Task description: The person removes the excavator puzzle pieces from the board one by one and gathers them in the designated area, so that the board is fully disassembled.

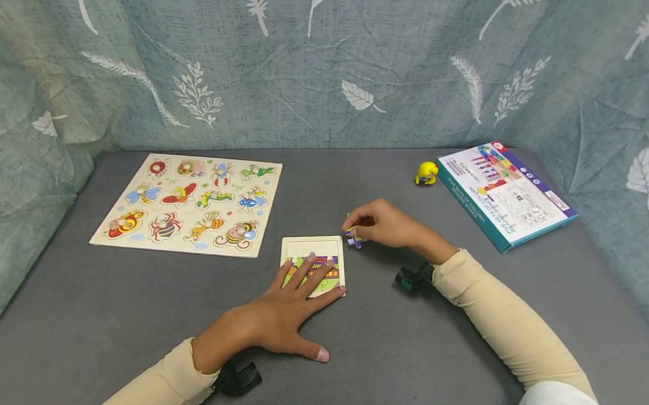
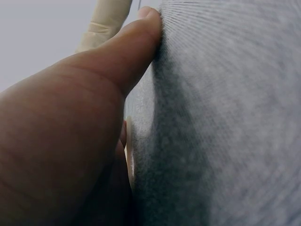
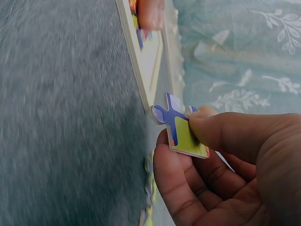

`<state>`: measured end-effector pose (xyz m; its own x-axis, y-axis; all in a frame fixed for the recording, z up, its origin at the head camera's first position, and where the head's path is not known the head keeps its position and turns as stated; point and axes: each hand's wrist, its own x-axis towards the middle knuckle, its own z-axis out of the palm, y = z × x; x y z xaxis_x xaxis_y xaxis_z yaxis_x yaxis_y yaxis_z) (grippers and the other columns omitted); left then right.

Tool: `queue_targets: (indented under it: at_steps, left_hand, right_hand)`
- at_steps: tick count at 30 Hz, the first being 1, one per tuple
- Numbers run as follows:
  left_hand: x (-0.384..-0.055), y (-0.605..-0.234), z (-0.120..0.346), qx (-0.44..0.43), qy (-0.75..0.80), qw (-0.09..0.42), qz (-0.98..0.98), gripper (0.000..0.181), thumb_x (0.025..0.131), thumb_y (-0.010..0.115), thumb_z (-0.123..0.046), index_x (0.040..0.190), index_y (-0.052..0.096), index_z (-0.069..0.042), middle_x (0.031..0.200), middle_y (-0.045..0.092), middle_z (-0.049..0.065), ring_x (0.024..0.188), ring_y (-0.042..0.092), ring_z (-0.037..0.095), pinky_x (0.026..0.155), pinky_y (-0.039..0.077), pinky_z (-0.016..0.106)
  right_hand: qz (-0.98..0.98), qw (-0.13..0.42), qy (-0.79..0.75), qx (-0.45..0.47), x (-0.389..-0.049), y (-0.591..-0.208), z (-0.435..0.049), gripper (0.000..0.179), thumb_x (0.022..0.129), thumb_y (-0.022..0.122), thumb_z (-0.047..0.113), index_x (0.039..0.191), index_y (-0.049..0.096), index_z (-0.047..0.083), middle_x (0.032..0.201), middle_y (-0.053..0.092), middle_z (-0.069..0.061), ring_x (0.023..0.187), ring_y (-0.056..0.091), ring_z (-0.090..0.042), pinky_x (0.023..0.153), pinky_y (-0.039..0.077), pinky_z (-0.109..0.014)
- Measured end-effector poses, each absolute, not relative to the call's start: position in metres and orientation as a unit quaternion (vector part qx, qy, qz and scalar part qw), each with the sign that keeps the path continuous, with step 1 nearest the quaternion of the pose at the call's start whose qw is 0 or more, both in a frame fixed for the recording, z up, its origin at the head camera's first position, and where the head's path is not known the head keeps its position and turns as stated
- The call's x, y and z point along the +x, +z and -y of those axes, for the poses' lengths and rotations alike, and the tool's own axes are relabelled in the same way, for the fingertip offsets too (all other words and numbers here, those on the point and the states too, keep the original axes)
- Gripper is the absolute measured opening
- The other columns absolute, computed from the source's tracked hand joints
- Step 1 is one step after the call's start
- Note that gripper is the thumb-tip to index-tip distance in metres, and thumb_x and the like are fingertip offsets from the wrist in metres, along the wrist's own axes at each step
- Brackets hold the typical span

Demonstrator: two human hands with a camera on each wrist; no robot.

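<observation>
My left hand (image 1: 285, 320) lies with its fingers spread over a small framed jigsaw puzzle (image 1: 312, 242), fingertips on the picture and thumb out on the grey table. Some of the colourful picture, green below with purple and red above, shows between the fingers; the upper part inside the frame is pale. Just off the frame's right edge, my right hand (image 1: 385, 223) pinches a jigsaw piece (image 3: 186, 132) between thumb and fingers. This piece is purple and yellow-green with a rounded knob pointing toward the frame. In the left wrist view the thumb (image 2: 127, 52) touches the table cloth.
A pale board of insect pictures (image 1: 195, 204) lies at the back left. At the back right is a teal and white box (image 1: 509, 194), with a small yellow toy (image 1: 426, 173) beside it. A leaf-patterned curtain (image 1: 329, 71) hangs behind the table.
</observation>
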<state>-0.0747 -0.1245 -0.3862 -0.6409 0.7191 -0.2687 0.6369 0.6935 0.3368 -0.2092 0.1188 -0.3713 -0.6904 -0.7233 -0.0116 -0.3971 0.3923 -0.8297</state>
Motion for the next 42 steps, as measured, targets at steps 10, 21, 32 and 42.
queue_targets:
  at_steps: [10, 21, 32, 42]
  left_hand:
    - [-0.074, -0.386, 0.125, 0.377, 0.106, 0.19, -0.9, 0.097, 0.079, 0.054, -0.078, 0.157, 0.019, -0.033, 0.163, -0.006, 0.001, 0.145, -0.019, 0.029, 0.109, -0.011, 0.058]
    - [-0.072, -0.387, 0.122, 0.381, 0.113, 0.19, -0.898, 0.098, 0.078, 0.057, -0.077, 0.157, 0.02, -0.031, 0.163, -0.005, 0.003, 0.145, -0.017, 0.03, 0.109, -0.008, 0.06]
    - [-0.074, -0.386, 0.124, 0.375, 0.113, 0.202, -0.898, 0.098, 0.078, 0.056, -0.078, 0.157, 0.018, -0.034, 0.163, -0.009, 0.0, 0.144, -0.021, 0.027, 0.109, -0.009, 0.058]
    - [-0.075, -0.384, 0.124, 0.374, 0.115, 0.203, -0.898, 0.099, 0.077, 0.058, -0.077, 0.157, 0.017, -0.034, 0.163, -0.008, 0.0, 0.144, -0.021, 0.027, 0.109, -0.01, 0.059]
  right_hand:
    - [-0.82, 0.193, -0.427, -0.329, -0.215, -0.361, -0.138, 0.018, 0.094, 0.056, -0.003, 0.106, 0.07, -0.004, 0.098, 0.071, -0.01, 0.079, 0.064, -0.018, 0.067, 0.052, -0.033]
    - [-0.826, 0.206, -0.419, -0.314, -0.217, -0.36, -0.163, 0.019, 0.093, 0.056, -0.003, 0.104, 0.072, -0.003, 0.104, 0.07, -0.012, 0.084, 0.063, -0.019, 0.068, 0.051, -0.031]
    - [-0.846, 0.199, -0.404, -0.284, -0.222, -0.356, -0.178, 0.021, 0.094, 0.056, -0.002, 0.108, 0.072, -0.002, 0.101, 0.07, -0.01, 0.075, 0.057, -0.016, 0.067, 0.048, -0.031]
    - [-0.853, 0.181, -0.401, -0.281, -0.226, -0.357, -0.185, 0.021, 0.094, 0.056, -0.003, 0.108, 0.072, -0.004, 0.098, 0.071, -0.011, 0.073, 0.056, -0.015, 0.066, 0.049, -0.029]
